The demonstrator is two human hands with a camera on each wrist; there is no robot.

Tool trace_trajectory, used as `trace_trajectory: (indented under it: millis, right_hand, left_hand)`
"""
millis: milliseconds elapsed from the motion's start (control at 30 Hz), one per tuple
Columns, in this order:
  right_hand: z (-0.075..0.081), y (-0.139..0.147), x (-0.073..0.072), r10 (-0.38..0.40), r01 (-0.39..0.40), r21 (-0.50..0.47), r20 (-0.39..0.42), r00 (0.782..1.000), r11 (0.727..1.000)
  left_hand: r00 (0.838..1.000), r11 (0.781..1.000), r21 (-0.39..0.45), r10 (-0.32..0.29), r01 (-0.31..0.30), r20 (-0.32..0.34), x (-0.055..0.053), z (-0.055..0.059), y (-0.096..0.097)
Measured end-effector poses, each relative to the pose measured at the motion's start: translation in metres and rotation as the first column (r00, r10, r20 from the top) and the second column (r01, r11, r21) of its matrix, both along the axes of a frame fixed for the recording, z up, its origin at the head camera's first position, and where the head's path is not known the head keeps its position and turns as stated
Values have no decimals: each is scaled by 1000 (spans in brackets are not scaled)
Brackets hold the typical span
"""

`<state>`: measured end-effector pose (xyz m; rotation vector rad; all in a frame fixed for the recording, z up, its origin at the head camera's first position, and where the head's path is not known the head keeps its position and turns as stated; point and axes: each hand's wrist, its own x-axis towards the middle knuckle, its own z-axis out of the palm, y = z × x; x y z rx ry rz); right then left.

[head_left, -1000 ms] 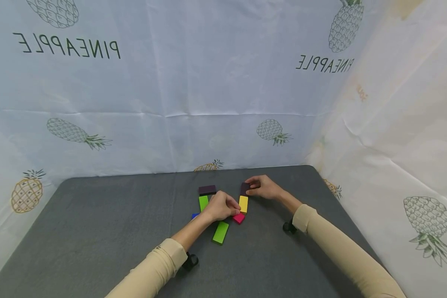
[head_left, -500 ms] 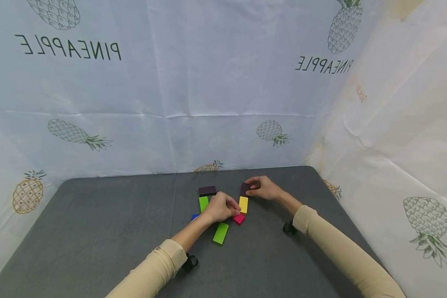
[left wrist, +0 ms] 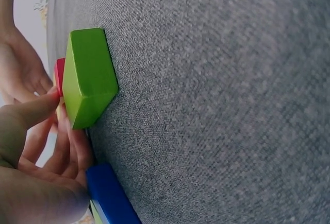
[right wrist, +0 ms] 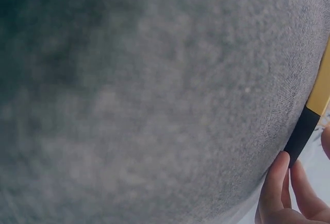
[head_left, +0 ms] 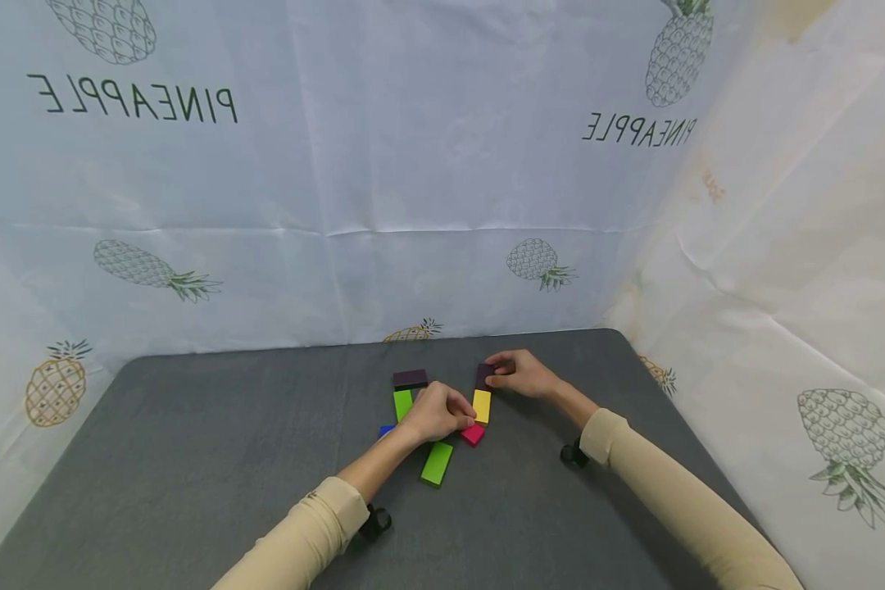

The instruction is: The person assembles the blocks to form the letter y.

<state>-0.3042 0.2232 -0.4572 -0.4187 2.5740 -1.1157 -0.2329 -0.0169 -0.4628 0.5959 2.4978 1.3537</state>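
Note:
Toward the back of the table, my right hand (head_left: 524, 374) holds a black block (head_left: 483, 375) between thumb and fingers. That block meets the far end of a yellow block (head_left: 482, 406) lengthwise, as the right wrist view also shows. My left hand (head_left: 437, 411) pinches at a red block (head_left: 474, 434), which lies at an angle against the yellow one's near end. In the left wrist view its thumb touches the red block (left wrist: 59, 74), and its other fingers are partly hidden behind a green block (left wrist: 94, 62). A blue block (left wrist: 111, 195) lies beside the left hand.
A second black block (head_left: 410, 379) lies crosswise at the back, with another green block (head_left: 403, 403) running from it toward the left hand, which partly covers the group. The grey table (head_left: 214, 459) ends at pineapple-printed cloth (head_left: 428, 164) behind and at the right.

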Motion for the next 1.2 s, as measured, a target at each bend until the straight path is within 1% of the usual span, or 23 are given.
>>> trace_trajectory:
  millis: [333,600,800,933,1033,1200]
  right_hand:
    - [3,-2,2,-9,9,-9,11,1000,1000]
    - [4,0,5,14,-15,-30,-31,999,999]
    - [5,0,9,13,-15,-42,-63,998,999]
    - [9,-1,15,6,-11,-59,-74,997,998]
    - [12,-3,21,18,-24,-72,-82,996,997]
    - [15,-8,32,63,-71,-91,-92,994,993]
  left_hand:
    - [1000,1000,18,0,1,-9,1,-1,-1]
    - [1000,1000,8,-3,3,0,-1,-2,-1]
    - [1000,1000,10,-8,9,-26,-1,0,-1]
    - [999,1000,20,-3,3,-39,-2,2,-2]
    - [998,1000,29,12,-10,-65,-3,4,-5]
    - [992,998,30,51,-48,-118,-5,9,-14]
